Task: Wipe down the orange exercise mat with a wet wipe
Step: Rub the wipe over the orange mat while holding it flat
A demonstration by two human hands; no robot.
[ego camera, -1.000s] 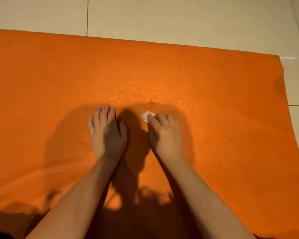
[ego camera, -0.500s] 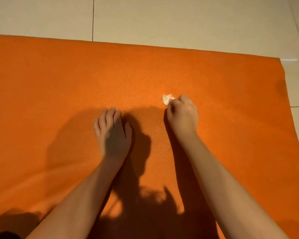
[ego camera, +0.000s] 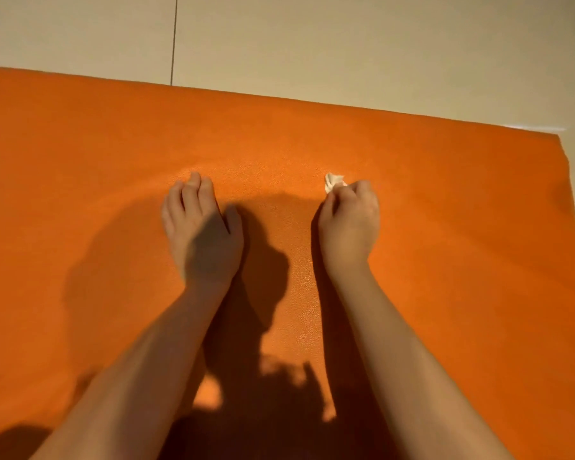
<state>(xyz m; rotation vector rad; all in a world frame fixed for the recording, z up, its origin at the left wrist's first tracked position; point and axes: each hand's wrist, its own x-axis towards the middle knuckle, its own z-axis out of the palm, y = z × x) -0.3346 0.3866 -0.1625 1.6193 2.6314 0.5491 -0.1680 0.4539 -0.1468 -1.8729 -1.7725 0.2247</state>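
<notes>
Orange exercise mat (ego camera: 445,260): both hands down, wipe in the right

The mat lies spread on the tiled floor (ego camera: 346,44), with its far edge and right corner in view. The right hand (ego camera: 349,220) is down near the middle of the mat, fingers curled round a crumpled white wet wipe (ego camera: 333,181), and a tuft pokes out towards the mat's far edge. The left hand (ego camera: 201,234) rests on the mat well apart from it, fingers straight and together, holding nothing.
</notes>
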